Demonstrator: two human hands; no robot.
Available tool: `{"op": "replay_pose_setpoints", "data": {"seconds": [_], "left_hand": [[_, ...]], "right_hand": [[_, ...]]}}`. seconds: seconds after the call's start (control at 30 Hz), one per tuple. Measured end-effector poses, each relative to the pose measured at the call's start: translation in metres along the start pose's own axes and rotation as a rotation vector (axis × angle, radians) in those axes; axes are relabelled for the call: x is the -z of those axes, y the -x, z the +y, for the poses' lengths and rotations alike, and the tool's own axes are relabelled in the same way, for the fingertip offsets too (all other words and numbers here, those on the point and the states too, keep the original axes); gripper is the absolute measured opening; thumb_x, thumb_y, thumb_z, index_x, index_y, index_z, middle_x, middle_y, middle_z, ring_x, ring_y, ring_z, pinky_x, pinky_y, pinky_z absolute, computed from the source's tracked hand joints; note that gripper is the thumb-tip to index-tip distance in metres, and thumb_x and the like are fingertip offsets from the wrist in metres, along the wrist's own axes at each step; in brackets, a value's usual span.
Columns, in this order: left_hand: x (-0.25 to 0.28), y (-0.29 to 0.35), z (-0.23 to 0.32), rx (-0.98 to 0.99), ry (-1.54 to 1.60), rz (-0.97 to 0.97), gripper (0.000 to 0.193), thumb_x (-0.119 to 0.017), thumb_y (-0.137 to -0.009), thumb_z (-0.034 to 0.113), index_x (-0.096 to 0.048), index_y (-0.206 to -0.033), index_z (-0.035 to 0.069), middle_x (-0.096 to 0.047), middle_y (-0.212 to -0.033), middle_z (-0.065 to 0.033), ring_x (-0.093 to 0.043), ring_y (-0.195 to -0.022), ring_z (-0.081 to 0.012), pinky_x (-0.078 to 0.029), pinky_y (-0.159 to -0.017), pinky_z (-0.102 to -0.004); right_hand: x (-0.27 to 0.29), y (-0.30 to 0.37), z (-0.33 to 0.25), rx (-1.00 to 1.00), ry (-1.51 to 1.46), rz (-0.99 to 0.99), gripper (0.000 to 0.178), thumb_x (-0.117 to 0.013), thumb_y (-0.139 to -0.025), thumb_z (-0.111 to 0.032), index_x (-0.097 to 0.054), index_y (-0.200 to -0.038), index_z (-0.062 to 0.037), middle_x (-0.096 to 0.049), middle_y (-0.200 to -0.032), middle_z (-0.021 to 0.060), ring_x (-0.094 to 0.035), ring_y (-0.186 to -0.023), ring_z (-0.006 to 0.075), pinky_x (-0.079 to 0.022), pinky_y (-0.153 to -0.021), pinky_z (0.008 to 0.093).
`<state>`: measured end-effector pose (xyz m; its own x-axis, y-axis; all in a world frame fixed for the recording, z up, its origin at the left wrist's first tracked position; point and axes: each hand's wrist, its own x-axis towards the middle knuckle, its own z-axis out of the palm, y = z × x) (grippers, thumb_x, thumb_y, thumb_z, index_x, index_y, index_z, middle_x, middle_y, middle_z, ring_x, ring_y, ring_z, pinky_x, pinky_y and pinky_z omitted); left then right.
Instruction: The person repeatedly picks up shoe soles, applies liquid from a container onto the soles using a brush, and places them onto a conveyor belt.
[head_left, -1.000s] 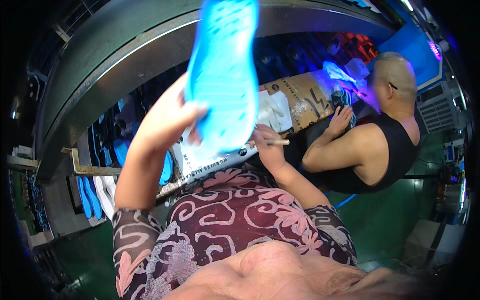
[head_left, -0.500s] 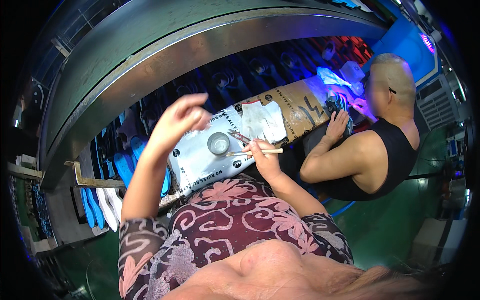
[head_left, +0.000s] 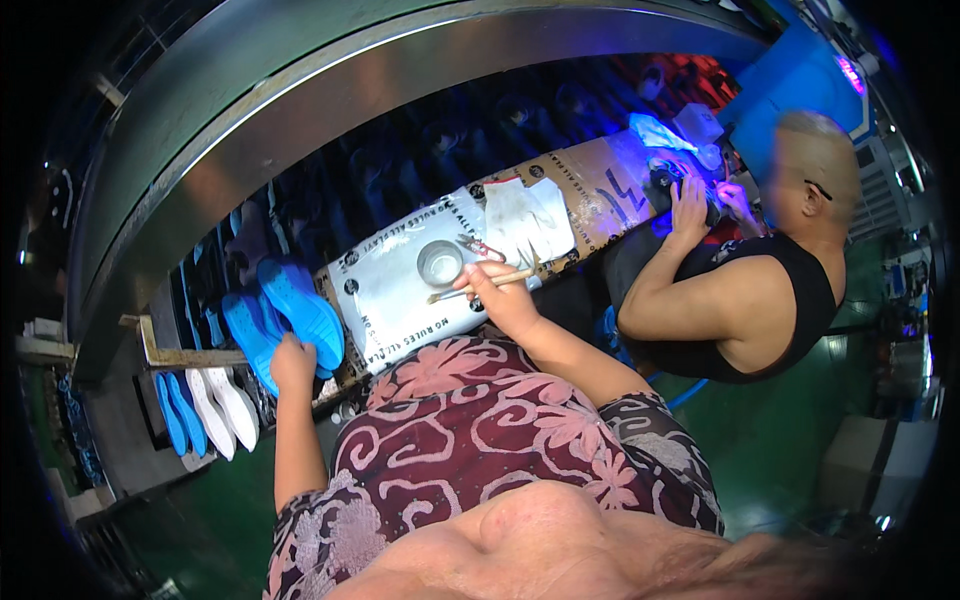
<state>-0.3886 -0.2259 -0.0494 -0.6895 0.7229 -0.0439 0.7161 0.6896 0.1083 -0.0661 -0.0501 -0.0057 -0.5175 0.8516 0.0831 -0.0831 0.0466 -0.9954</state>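
My left hand (head_left: 293, 364) is closed at the near end of a blue shoe sole (head_left: 246, 330), gripping its edge. A second blue sole (head_left: 305, 310) lies to the right of it, partly overlapping. Between the fingers of my right hand (head_left: 500, 300) is a brush (head_left: 515, 275) with a pale wooden handle, its bristles pointing left, low over the white plastic sheet (head_left: 390, 320). Just left of that hand stands a round metal cup (head_left: 440, 263). Small red-handled snips (head_left: 482, 247) lie beyond the cup, by a whitish cloth (head_left: 530, 215).
White soles (head_left: 222, 410) and smaller blue soles (head_left: 182, 412) hang or lie at lower left, near a metal bracket (head_left: 190, 358). Beyond the cardboard (head_left: 600, 200) runs a dark rack under a long metal hood (head_left: 400, 95). At right, a co-worker (head_left: 740, 290) handles a dark item.
My left hand has dropped from above the sheet, down and left, to the blue sole. My right hand has shifted slightly left with the brush. The co-worker's hand has moved.
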Motion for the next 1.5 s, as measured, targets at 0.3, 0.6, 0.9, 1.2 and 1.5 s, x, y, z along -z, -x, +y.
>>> {"op": "replay_pose_setpoints", "data": {"seconds": [0.3,0.6,0.9,1.2,1.5], "left_hand": [[-0.011,-0.022,0.012,0.023,0.062,-0.016,0.036,-0.058,-0.073,0.029,-0.057,-0.094,0.000,-0.063,-0.081,-0.0231,-0.060,-0.077,-0.0404,-0.047,-0.069,-0.0465],[0.012,0.007,0.006,0.428,1.674,-0.493,0.018,-0.057,-0.081,0.019,-0.050,-0.089,0.004,-0.051,-0.064,-0.0009,-0.041,-0.045,-0.0076,-0.029,-0.039,-0.0204],[0.055,0.039,0.096,-0.024,1.517,-0.269,0.046,-0.058,-0.081,0.007,-0.036,-0.119,-0.003,-0.058,-0.101,-0.0167,-0.063,-0.069,-0.0202,-0.054,-0.060,-0.0284],[0.066,0.050,0.137,-0.126,1.342,-0.064,0.036,-0.058,-0.080,0.006,-0.043,-0.110,-0.008,-0.062,-0.090,-0.0141,-0.063,-0.071,-0.0175,-0.052,-0.064,-0.0284],[0.062,0.049,0.135,-0.235,1.251,0.022,0.035,-0.060,-0.078,0.007,-0.046,-0.107,-0.007,-0.063,-0.087,-0.0139,-0.064,-0.071,-0.0165,-0.051,-0.064,-0.0282]], "right_hand": [[0.008,-0.002,0.001,-0.038,0.062,0.070,0.034,-0.047,-0.094,-0.023,-0.064,-0.078,0.0016,-0.058,-0.064,0.0039,-0.052,-0.061,0.0093,-0.042,-0.060,0.0223],[0.003,-0.005,0.002,-0.034,0.049,0.037,0.036,-0.047,-0.094,-0.025,-0.064,-0.079,0.0029,-0.057,-0.065,0.0041,-0.050,-0.062,0.0094,-0.040,-0.060,0.0222],[-0.007,-0.012,-0.023,0.017,0.002,0.028,0.034,-0.049,-0.093,-0.023,-0.065,-0.077,0.0031,-0.059,-0.066,0.0058,-0.051,-0.061,0.0100,-0.041,-0.060,0.0233],[-0.026,-0.025,-0.043,0.559,0.409,-0.233,0.029,-0.050,-0.088,-0.019,-0.065,-0.068,-0.0043,-0.060,-0.062,0.0025,-0.056,-0.063,0.0195,-0.039,-0.087,0.0384],[-0.023,-0.026,-0.037,0.638,0.477,-0.259,0.024,-0.053,-0.085,-0.015,-0.063,-0.065,-0.0056,-0.059,-0.060,0.0033,-0.054,-0.061,0.0206,-0.040,-0.081,0.0372]]}}
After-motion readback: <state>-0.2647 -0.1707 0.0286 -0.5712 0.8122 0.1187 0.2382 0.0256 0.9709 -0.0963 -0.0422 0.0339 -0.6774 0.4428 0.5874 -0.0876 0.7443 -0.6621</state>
